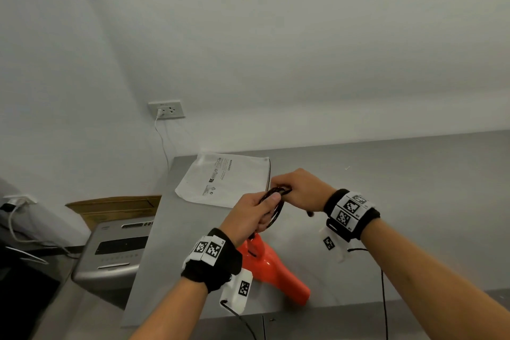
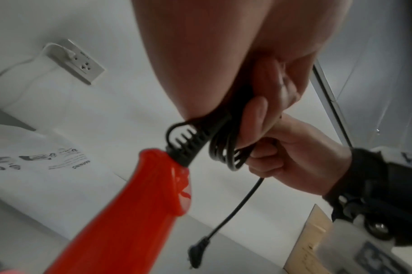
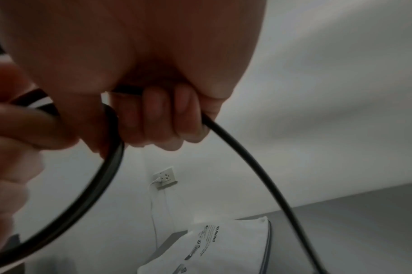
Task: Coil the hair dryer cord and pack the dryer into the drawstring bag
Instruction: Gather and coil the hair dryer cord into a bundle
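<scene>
Both hands (image 1: pixel 276 201) grip cord (image 1: pixel 276 205) loops above orange dryer (image 1: pixel 276 270).

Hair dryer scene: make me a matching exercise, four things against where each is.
Things:
1. hair dryer
2. cord
3. drawstring bag
4. white plug

Places:
A. in the wall socket
B. flat at the counter's far corner
C. looped between both hands
D. on the counter under the left hand

Pairs: 1-D, 2-C, 3-B, 4-A
</scene>
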A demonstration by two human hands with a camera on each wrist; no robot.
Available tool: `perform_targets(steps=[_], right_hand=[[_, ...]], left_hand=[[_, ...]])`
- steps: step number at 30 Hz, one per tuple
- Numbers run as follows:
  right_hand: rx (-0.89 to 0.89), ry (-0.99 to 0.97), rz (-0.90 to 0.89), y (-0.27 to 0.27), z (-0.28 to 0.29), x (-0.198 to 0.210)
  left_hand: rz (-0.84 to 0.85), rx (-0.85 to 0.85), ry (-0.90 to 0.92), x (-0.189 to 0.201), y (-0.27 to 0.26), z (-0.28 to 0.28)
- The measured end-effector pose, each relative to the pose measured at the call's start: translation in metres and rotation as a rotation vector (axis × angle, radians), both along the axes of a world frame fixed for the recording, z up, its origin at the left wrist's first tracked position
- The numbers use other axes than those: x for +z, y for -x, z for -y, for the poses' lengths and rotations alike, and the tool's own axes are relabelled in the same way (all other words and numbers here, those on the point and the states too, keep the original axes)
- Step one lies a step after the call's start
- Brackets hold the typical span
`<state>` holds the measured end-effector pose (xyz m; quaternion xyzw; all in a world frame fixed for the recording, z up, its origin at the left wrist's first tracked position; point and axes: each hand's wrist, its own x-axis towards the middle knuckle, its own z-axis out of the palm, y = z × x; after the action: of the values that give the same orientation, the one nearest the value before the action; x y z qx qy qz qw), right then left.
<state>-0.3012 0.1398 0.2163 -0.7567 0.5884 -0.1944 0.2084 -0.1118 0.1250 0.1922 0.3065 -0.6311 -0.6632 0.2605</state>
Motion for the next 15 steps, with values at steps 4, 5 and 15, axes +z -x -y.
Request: perform_targets(steps=[4,5,15], right_hand=[[-0.076,-0.109,0.196,0.008,0.002,-0.008],[-0.095,-0.115,0.227,0.005,0.002,-0.013],[-0.309,-0.313,-0.088,0.042,-0.044,-0.124]], left_hand=[[0.046,0.155,0.074,-0.007,-0.004,0.004],[0.055,0.191,0.080,-0.009,-0.002,0.005],[-0.049,0.399,-0.060,-0.017,-0.020,0.028]])
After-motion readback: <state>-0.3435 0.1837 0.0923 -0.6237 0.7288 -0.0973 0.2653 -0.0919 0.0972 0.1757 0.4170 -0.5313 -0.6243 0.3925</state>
